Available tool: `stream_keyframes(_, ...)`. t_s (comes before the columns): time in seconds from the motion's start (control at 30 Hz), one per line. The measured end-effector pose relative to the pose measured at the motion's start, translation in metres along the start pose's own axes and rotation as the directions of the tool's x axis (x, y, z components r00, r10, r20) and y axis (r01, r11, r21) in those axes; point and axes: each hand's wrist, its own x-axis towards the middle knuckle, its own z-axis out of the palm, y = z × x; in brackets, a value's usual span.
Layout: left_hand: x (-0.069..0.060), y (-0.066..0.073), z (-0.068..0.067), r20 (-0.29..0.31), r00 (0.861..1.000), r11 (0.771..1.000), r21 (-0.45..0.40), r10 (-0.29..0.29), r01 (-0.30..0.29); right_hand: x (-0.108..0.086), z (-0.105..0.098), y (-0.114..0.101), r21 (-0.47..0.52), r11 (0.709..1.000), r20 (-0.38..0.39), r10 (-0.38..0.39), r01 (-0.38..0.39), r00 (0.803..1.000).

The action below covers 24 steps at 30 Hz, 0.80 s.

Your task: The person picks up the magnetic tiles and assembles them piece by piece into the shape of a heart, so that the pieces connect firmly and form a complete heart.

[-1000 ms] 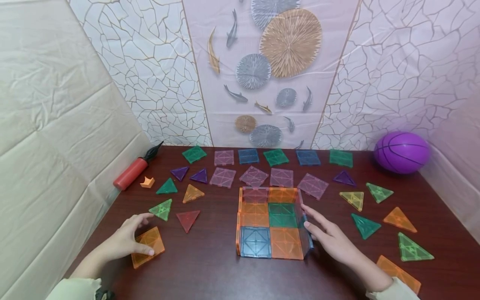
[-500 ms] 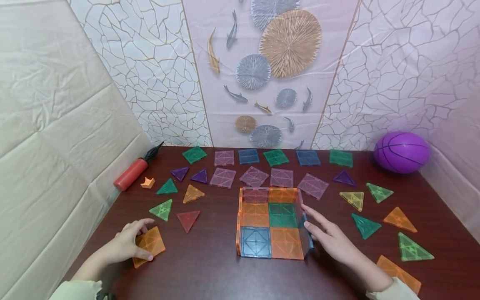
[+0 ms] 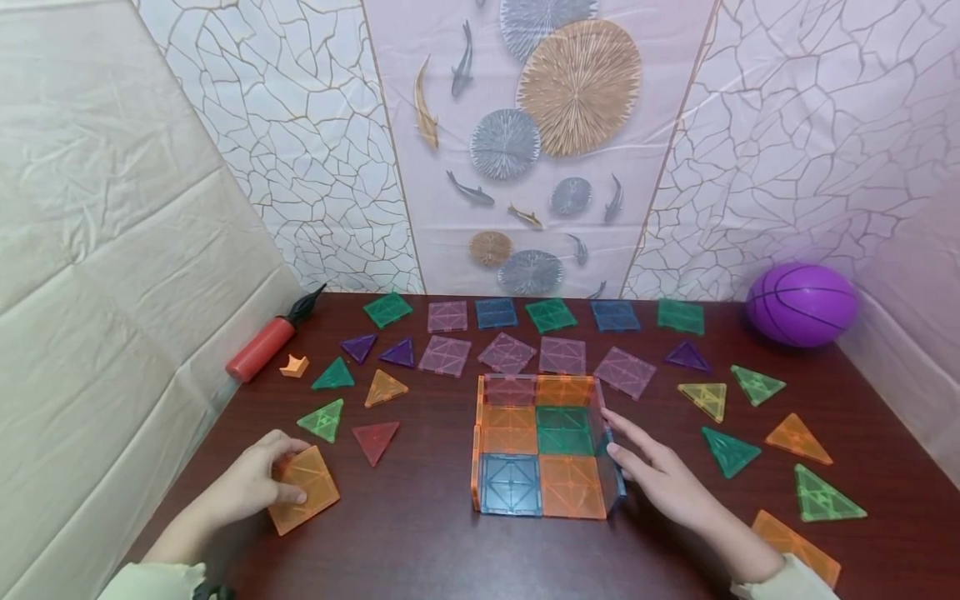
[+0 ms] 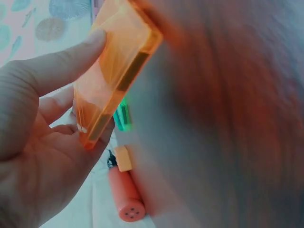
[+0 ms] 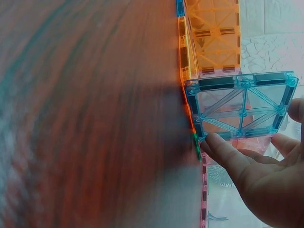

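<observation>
My left hand pinches an orange square magnetic tile between thumb and fingers, at the left of the table. Tilted, that tile shows its edge in the left wrist view. Near the middle stands an open-topped box of magnetic tiles, with a floor of orange, green and blue squares. Its left, far and right sides have upright tiles; the near side has none. My right hand touches the outside of the right wall with extended fingers and thumb. The wall's blue tile leans slightly outward.
Several pink, blue and green square tiles lie along the back. Triangular tiles are scattered left and right. A red pump and an orange crown piece lie at the left; a purple ball sits back right.
The orange square tile under my left hand has risen and tilted off the table, shifting slightly right. My right hand and the tile box have stayed put.
</observation>
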Motion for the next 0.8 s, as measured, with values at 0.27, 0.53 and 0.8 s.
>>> stream_keyframes(0.27, 0.006, 0.013, -0.004, 0.149, 0.987, 0.978, -0.205, 0.056, -0.024, 0.0, -0.001, -0.001, -0.001, 1.0, 0.0, -0.001, 0.001, 1.0)
stream_keyframes(0.53, 0.017, 0.039, -0.013, 0.214, 0.963, 0.943, -0.321, 0.163, -0.088, 0.0, -0.002, 0.0, 0.01, 1.0, 0.008, -0.005, 0.005, 1.0)
stream_keyframes(0.8, 0.035, 0.093, -0.024, 0.225, 0.947, 0.918, -0.373, 0.229, -0.134, 0.001, -0.002, -0.001, 0.04, 0.999, 0.01, -0.019, 0.018, 1.0)
